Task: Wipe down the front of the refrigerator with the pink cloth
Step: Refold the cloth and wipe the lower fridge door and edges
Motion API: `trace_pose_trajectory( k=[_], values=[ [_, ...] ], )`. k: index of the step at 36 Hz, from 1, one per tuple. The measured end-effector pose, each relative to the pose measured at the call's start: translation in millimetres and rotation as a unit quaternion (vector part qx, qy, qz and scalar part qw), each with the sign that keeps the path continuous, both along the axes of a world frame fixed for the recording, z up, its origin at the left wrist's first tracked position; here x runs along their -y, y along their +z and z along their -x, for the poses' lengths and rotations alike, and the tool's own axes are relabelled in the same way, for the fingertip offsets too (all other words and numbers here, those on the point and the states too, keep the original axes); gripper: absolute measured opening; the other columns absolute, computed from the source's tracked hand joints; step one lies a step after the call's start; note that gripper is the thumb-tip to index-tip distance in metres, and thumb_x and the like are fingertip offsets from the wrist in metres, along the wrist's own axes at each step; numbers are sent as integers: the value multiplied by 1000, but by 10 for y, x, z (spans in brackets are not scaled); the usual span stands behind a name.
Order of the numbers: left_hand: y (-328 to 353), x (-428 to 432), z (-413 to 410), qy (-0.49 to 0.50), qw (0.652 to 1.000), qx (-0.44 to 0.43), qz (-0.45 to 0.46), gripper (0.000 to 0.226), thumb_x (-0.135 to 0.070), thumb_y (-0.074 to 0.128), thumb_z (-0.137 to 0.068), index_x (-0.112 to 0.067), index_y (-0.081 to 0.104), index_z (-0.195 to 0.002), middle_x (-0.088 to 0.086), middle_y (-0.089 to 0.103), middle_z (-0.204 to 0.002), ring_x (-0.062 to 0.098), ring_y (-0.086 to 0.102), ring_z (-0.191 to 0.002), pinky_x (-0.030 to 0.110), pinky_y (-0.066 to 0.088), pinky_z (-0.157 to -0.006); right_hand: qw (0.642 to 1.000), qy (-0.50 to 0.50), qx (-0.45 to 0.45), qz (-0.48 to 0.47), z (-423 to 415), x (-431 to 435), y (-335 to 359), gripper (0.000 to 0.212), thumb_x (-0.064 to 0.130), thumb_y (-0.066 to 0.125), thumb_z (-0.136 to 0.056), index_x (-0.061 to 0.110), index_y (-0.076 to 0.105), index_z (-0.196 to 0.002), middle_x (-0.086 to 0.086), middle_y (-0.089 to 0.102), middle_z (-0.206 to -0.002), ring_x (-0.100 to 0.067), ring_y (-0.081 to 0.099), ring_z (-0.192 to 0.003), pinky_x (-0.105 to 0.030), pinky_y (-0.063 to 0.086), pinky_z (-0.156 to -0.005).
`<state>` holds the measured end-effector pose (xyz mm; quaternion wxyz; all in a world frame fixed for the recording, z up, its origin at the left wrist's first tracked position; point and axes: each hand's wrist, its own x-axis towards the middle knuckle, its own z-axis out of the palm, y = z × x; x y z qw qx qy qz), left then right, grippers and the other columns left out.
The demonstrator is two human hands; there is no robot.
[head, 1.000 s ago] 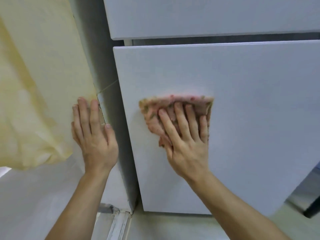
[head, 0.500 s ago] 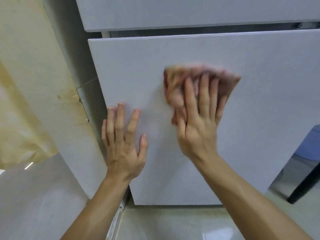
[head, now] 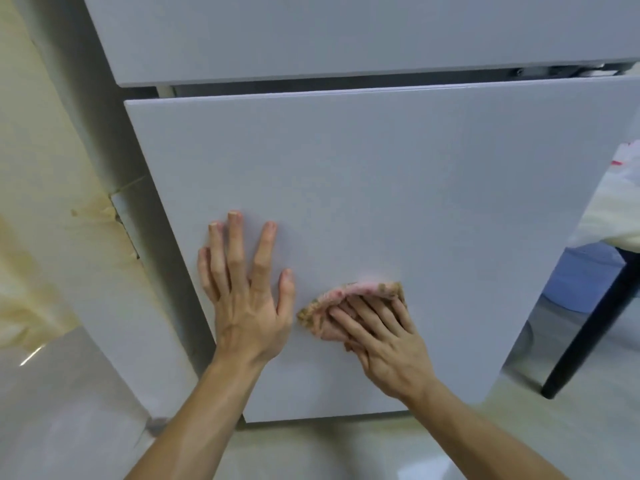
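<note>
The refrigerator's lower door [head: 398,188] is a plain pale grey panel filling most of the view, with the upper door [head: 311,32] above a dark gap. My right hand [head: 384,337] presses the pink cloth [head: 360,292] flat against the lower middle of the door, fingers straight over the cloth. The cloth is bunched, pink with brownish speckles. My left hand [head: 242,285] lies flat on the door just left of the cloth, fingers spread.
A cream wall [head: 41,202] with a stained patch runs down the left of the fridge's side panel [head: 131,220]. Glossy floor tiles [head: 311,452] lie below. At right stand a dark table leg [head: 588,327], a blue object and white cloth-like material.
My right hand has swept the cloth from the upper middle of the door down to its lower middle. My left hand stayed flat on the door after moving there from the fridge's side.
</note>
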<state>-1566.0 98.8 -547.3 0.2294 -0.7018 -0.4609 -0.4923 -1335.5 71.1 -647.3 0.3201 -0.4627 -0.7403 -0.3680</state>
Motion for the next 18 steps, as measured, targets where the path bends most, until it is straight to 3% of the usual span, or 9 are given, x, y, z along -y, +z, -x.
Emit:
trace_pose_trajectory(
  k=[6, 9, 12, 18],
  values=[
    [7, 16, -30, 7, 1000, -13, -1, 82, -28, 61, -95, -21, 21, -167, 10, 2, -175, 36, 1, -163, 65, 9, -127, 998, -2, -52, -27, 68, -9, 556, 72, 28, 57, -98, 35, 27, -163, 10, 11, -175, -14, 11, -161, -41, 3, -131],
    [27, 24, -66, 5, 1000, -22, -17, 88, -21, 64, -91, -23, 19, -167, 9, 1, -175, 35, 1, -163, 64, 7, -128, 979, 11, -190, -75, 176, -77, 1379, 63, 26, 50, -104, 22, 29, -162, -7, 21, -172, -22, 7, -162, -45, 0, -131],
    [67, 36, -101, 1, 1000, -20, -20, 92, -15, 65, -87, -24, 20, -167, 13, 5, -174, 36, 2, -162, 62, 5, -128, 947, 1, -295, -131, 255, -149, 2021, 54, 24, 44, -110, 12, 35, -161, -22, 23, -170, -39, 15, -159, -49, 2, -131],
    [159, 54, -206, -7, 999, -12, -35, 93, -10, 64, -83, -23, 24, -165, 14, 10, -174, 36, 6, -162, 62, 7, -128, 957, -2, -248, -150, 131, -210, 1657, 53, 27, 43, -111, 10, 34, -160, -26, 28, -166, -43, 19, -157, -57, 10, -129]
  ],
)
